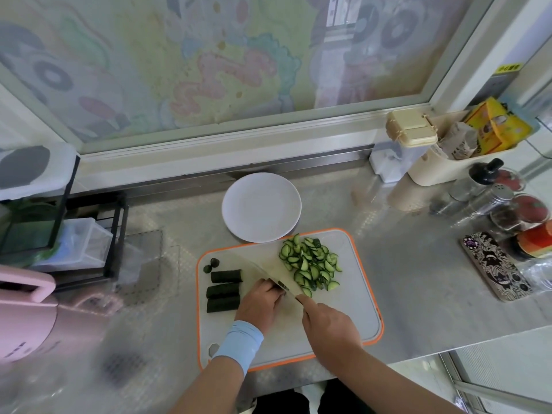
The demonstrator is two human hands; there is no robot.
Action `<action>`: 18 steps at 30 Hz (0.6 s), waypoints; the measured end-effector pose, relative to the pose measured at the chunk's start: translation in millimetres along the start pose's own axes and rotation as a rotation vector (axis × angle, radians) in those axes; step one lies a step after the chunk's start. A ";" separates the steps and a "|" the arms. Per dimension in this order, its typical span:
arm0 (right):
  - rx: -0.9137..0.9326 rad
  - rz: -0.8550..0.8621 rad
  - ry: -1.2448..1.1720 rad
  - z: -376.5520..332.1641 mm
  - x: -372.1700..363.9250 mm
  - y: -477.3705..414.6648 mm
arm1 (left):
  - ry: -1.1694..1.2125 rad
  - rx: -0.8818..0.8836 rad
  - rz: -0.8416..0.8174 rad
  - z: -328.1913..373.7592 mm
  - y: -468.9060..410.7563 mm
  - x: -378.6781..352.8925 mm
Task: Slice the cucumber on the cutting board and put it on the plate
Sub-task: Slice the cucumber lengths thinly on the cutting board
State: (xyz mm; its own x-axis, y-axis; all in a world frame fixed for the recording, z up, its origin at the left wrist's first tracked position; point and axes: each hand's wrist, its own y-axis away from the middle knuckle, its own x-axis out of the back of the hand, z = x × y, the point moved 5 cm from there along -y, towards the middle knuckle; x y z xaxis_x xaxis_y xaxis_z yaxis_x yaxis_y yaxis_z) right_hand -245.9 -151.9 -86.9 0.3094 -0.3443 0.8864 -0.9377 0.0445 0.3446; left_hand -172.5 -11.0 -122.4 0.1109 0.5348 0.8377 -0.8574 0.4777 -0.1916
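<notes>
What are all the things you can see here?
cutting board: one, white with orange rim, on metal counter.
plate: one, white, behind the cutting board.
cucumber slices: a heap, green, board's far right.
cucumber lengths: three, dark green, board's left.
cucumber ends: two, dark, board's far-left corner.
knife: one, pale blade, beside the slices.
phone: one, patterned case, counter's right.
jars: several, clear, far right.
left hand: one, holding a cucumber piece.
right hand: one, gripping the knife.

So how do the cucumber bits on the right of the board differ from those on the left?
The slice pile is thin half-moons showing pale flesh, heaped loosely; the three chunks are long, dark-skinned, uncut, lying in a row. Both are on the cutting board, none on the plate.
</notes>
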 end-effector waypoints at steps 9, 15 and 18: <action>-0.014 -0.081 0.010 -2.7 0.2 -0.3 | -0.006 0.008 -0.017 -4.3 0.5 -3.5; -0.003 -0.093 0.015 0.1 1.0 -3.2 | -0.022 0.042 -0.026 -2.6 -2.3 -3.9; 0.010 -0.102 0.019 1.2 2.3 -5.2 | -0.023 0.056 -0.030 -1.4 -2.5 -2.7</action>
State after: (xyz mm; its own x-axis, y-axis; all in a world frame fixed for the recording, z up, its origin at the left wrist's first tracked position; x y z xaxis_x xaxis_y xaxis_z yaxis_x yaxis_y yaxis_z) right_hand -240.5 -154.1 -87.1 0.4060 -0.3290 0.8526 -0.9028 0.0007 0.4302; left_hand -169.9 -12.7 -124.9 0.1259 0.5042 0.8543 -0.8805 0.4535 -0.1379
